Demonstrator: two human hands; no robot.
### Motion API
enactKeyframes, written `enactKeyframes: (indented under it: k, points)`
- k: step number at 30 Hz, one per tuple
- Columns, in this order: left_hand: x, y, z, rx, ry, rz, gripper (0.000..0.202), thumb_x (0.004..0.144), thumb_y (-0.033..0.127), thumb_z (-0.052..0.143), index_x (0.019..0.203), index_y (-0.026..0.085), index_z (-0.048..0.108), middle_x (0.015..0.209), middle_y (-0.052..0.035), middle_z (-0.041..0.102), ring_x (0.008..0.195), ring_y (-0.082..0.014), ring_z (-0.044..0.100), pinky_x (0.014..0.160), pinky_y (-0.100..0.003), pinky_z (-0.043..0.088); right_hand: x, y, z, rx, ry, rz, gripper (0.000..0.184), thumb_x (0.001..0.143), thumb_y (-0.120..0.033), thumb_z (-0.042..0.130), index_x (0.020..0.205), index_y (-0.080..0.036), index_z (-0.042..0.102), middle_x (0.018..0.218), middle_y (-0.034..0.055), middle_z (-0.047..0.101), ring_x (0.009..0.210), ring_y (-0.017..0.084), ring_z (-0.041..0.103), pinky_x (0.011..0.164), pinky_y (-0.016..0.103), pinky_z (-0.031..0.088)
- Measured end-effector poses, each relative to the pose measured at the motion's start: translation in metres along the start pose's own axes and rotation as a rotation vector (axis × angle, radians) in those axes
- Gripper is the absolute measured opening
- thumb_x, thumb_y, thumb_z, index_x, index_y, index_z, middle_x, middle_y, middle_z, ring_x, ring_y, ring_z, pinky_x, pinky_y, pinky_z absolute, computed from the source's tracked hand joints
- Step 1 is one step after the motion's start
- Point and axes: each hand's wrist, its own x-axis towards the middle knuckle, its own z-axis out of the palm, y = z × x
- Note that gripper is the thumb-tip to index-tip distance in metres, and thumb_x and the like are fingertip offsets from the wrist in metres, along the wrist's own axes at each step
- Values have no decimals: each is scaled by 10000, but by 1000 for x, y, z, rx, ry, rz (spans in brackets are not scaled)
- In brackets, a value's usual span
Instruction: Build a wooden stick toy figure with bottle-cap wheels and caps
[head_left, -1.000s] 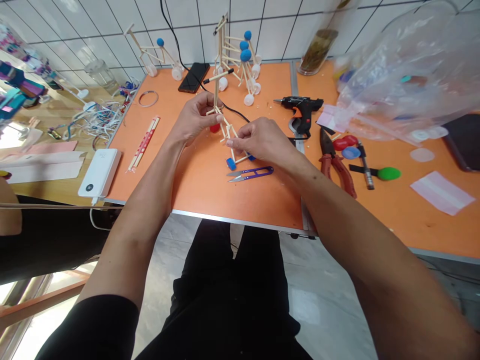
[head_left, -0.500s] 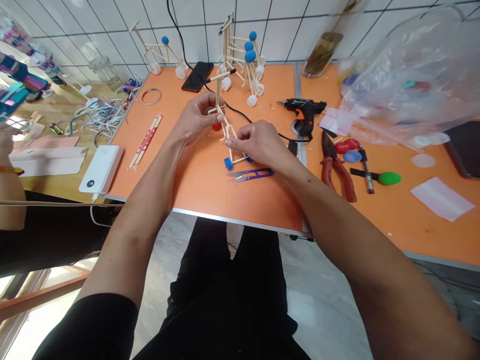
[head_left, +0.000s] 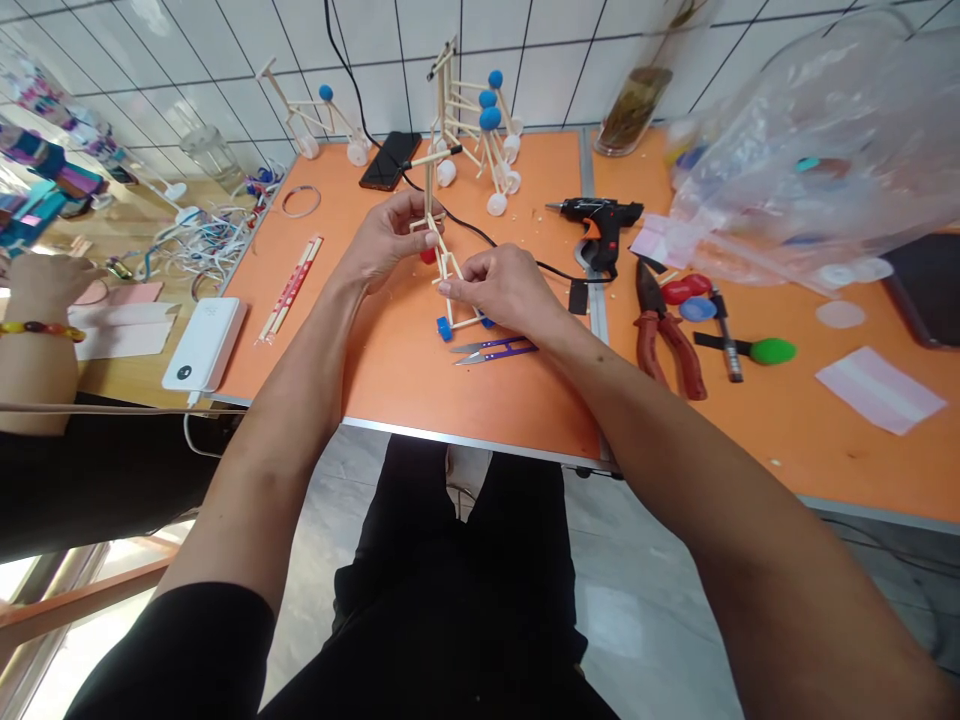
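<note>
Both hands are on a small model tricycle [head_left: 430, 190] built of thin wooden sticks, with a black-ended handlebar at its top. My left hand [head_left: 390, 242] pinches the frame near the upright front post. Beside those fingertips a red wheel [head_left: 427, 257] partly shows. Farther down the frame, my right hand [head_left: 501, 285] has thumb and fingers closed on a stick. A blue wheel [head_left: 444, 329] sits at the near end; another is mostly behind my right hand. Purple-handled thread snips [head_left: 495, 350] lie just below the model on the orange table [head_left: 420, 390].
More stick models [head_left: 491, 150] stand at the back by a black phone [head_left: 390, 160]. To the right lie a glue gun [head_left: 600, 220], red-handled pliers [head_left: 664, 340] and a plastic bag [head_left: 810, 170]. At left are a power bank [head_left: 204, 343], wrapped chopsticks [head_left: 291, 288] and another person's hand [head_left: 52, 285].
The view has shifted slightly. Both my hands keep their hold on the model with little movement. At the left, the other person's hand and beaded wrist have come farther into view.
</note>
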Motion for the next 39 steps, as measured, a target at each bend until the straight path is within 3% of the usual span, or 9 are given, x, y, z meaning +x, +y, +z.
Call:
enactKeyframes:
  k: [7,11,20,31,39]
  points:
    - [-5,15,9,26,17,-25,637,761,626,1189,1140,279,812,1187,-123,903,1325,-393,856,1199,-609,706,2,5,5,13,-6,-11,628,1027,-696,930,687,-255,639,623,1,530,709,202,520,714,411,300]
    - [-6,22,12,-12,14,-46,679,673,603,1234,1105,275,825,1161,-109,918,1248,-375,866,1172,-582,720,2,5,5,19,-10,-15,622,1040,-687,908,688,-253,635,626,0,513,712,201,509,718,413,296]
    - [-5,16,5,-44,-1,-60,690,642,540,1243,1135,264,846,1236,-118,921,1278,-384,875,1157,-575,727,1,2,5,16,-17,-17,634,1028,-665,925,680,-249,598,646,-15,502,737,186,482,757,409,316]
    - [-4,19,9,-22,-3,-59,670,667,568,1232,1120,288,827,1213,-109,907,1275,-382,865,1162,-582,711,1,-1,5,33,-5,-15,417,970,-529,984,791,-222,765,721,11,624,800,220,572,781,401,384]
    - [-2,14,7,-15,24,-56,646,675,526,1230,1118,264,840,1281,-123,926,1347,-391,872,1239,-608,720,2,-2,5,12,5,-7,382,979,-469,981,791,-218,763,749,9,643,806,211,578,790,400,361]
